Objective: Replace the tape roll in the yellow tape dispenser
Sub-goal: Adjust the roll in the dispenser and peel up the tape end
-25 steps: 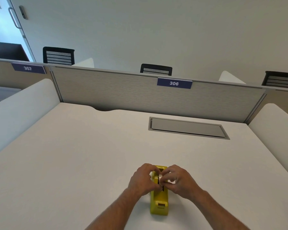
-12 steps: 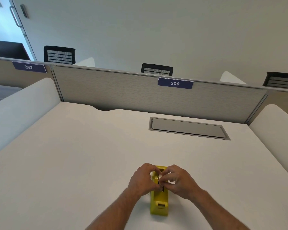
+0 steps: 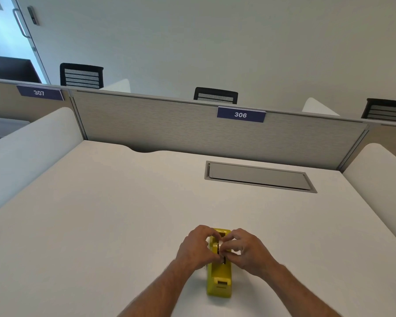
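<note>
dispenser: yellow tape dispenser (image 3: 218, 280) flat on white table (image 3: 101, 213), near the front edge, a bit right of centre
axis: long axis runs near-to-far; cutter end points toward the person, roll end away
left hand (image 3: 196, 249): fingers curled, gripping the dispenser's left side at the roll bay
right hand (image 3: 246, 250): fingertips pinched on the tape roll (image 3: 220, 244) in the bay
roll: mostly hidden by fingers
far side: grey hatch (image 3: 258, 177), panel label "306" (image 3: 240, 114)

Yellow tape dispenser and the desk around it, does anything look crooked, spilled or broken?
Nothing stands out. The yellow tape dispenser sits flat on the white desk, both hands at its roll end; no spill or damage shows.
</note>
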Demonstrator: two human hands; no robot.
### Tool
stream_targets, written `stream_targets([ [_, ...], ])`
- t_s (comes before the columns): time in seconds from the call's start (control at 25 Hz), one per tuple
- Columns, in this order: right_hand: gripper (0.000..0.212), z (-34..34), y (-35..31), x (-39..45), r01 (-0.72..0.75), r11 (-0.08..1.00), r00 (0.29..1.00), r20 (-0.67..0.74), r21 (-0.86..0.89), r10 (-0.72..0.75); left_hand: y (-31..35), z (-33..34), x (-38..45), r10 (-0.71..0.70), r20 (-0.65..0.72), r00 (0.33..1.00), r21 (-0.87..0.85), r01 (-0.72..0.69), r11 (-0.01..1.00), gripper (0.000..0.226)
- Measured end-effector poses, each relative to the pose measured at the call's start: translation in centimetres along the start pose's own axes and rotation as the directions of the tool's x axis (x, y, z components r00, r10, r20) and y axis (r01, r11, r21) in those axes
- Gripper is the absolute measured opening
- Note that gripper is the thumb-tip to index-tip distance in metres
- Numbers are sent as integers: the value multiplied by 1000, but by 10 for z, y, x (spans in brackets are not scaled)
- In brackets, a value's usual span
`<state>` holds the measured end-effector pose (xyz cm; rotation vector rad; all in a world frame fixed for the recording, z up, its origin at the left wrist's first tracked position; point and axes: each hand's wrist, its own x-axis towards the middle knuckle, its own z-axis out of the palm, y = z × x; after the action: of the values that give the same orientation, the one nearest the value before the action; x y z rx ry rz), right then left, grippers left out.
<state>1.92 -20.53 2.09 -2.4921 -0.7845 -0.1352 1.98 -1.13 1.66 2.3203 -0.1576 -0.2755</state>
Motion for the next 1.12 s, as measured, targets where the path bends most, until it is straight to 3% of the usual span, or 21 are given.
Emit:
stream_targets([
  [1.12, 7, 9, -4, -14, -13, 999, 992, -128, 40, 18, 1, 0, 0, -10, 12, 1000, 12, 10, 1000, 59],
])
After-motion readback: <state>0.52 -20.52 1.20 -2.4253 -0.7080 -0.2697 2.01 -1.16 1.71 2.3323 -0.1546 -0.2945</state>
